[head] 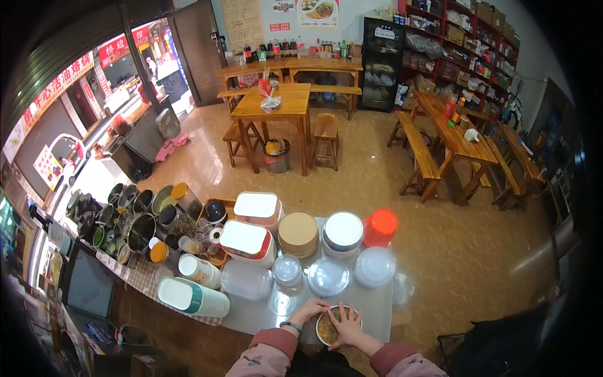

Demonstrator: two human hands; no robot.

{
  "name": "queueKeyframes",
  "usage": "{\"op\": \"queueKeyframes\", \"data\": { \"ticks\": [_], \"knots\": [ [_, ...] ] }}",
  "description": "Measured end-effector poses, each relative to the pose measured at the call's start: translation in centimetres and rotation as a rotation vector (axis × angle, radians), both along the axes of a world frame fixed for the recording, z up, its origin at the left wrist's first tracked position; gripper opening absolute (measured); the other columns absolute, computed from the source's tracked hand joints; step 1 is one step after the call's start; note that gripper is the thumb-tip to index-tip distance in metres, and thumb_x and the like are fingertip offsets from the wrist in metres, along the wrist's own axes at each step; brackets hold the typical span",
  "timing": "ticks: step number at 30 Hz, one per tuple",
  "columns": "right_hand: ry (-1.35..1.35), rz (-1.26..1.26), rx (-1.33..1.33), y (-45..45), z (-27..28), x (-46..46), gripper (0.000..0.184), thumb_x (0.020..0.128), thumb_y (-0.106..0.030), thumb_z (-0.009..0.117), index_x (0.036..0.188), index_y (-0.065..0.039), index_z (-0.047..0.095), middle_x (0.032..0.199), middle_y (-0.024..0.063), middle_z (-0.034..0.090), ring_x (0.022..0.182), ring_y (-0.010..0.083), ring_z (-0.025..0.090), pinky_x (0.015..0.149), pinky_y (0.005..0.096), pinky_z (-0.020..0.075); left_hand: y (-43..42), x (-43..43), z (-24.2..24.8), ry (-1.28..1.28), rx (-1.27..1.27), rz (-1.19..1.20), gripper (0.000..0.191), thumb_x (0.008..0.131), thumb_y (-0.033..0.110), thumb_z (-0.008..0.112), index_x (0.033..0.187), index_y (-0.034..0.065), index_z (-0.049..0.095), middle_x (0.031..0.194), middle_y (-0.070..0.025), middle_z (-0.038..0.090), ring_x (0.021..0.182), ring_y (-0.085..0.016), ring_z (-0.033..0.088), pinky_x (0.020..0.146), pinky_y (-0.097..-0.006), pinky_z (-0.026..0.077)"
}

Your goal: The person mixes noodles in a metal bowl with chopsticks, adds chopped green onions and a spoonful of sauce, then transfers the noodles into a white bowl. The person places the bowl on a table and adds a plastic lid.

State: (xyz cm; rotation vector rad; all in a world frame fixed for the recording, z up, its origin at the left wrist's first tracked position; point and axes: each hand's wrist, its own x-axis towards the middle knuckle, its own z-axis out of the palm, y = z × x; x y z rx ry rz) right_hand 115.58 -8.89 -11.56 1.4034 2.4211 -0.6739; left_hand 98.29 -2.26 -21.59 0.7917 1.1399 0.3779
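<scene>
A round white-rimmed bowl [327, 329] with brownish, grainy-looking food inside stands at the near edge of the metal counter [377, 306]. Over its top lies my right hand [349, 327], fingers spread across the rim and the food. My left hand [313, 309], with a dark band at the wrist, touches the bowl's far left rim with its fingertips. Whether a clear lid lies under my hands I cannot tell. Just beyond are stacks of clear round plastic lids [329, 275] and a single clear lid or dish [283, 304].
Stacked white paper tubs [207, 299], rectangular plastic containers [246, 280], a brown round stack [298, 231] and a red plastic stack [380, 226] crowd the counter. Metal pots [141, 231] and jars stand at the left. Wooden tables [273, 101] and benches are beyond.
</scene>
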Motion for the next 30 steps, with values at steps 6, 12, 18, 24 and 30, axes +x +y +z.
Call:
{"op": "queueKeyframes", "data": {
  "ticks": [6,12,18,24,30],
  "knots": [
    [0.030,-0.026,-0.032,0.2,-0.2,-0.4,0.125,0.041,-0.053,0.079,0.139,-0.027,0.005,0.142,0.0197,0.005,0.127,0.0474,0.009,0.093,0.0653,0.0162,0.8,-0.9,1.4,-0.320,-0.040,-0.114,0.028,0.076,0.013,0.062,0.101,0.0021,0.060,0.086,-0.0024,0.060,0.076,-0.011,0.054,0.067,-0.0234,0.044],
    [0.312,-0.542,0.242,-5.0,0.1,-2.5,0.102,0.055,-0.042,0.075,0.137,-0.018,0.019,0.138,0.0188,0.021,0.126,0.0401,0.021,0.097,0.0547,0.0211,2.7,-0.9,0.1,-0.223,0.075,-0.038,0.014,0.074,0.001,0.057,0.088,0.0027,0.057,0.076,-0.0039,0.055,0.071,-0.015,0.054,0.063,-0.0270,0.046],
    [0.454,-1.597,0.435,-20.8,2.2,-2.6,0.016,0.083,-0.022,0.049,0.081,-0.007,0.049,0.067,0.0165,0.054,0.068,0.0354,0.056,0.057,0.0443,0.0413,2.9,1.6,1.0,0.279,1.172,-0.284,0.033,0.079,0.021,0.049,0.107,0.0035,0.047,0.099,-0.0109,0.047,0.090,-0.026,0.047,0.076,-0.0374,0.040],
    [-0.062,-2.509,1.175,-42.6,9.9,-7.5,0.028,0.084,-0.029,0.049,0.074,-0.008,0.063,0.064,0.0157,0.059,0.057,0.0322,0.056,0.057,0.0419,0.0423,-1.9,2.7,4.6,0.611,1.947,-0.445,0.059,0.085,0.044,0.040,0.128,0.0041,0.036,0.128,-0.0196,0.039,0.114,-0.041,0.038,0.093,-0.0495,0.032],
    [-1.078,-2.517,1.518,-63.1,25.3,-15.1,0.017,0.076,-0.021,0.057,0.087,-0.009,0.057,0.071,0.0126,0.058,0.065,0.0293,0.058,0.059,0.0377,0.0449,-3.4,2.5,6.2,0.738,2.411,-0.542,0.051,0.090,0.043,0.032,0.125,0.0082,0.042,0.126,-0.0125,0.044,0.107,-0.030,0.047,0.090,-0.0446,0.037]
  ]
}}
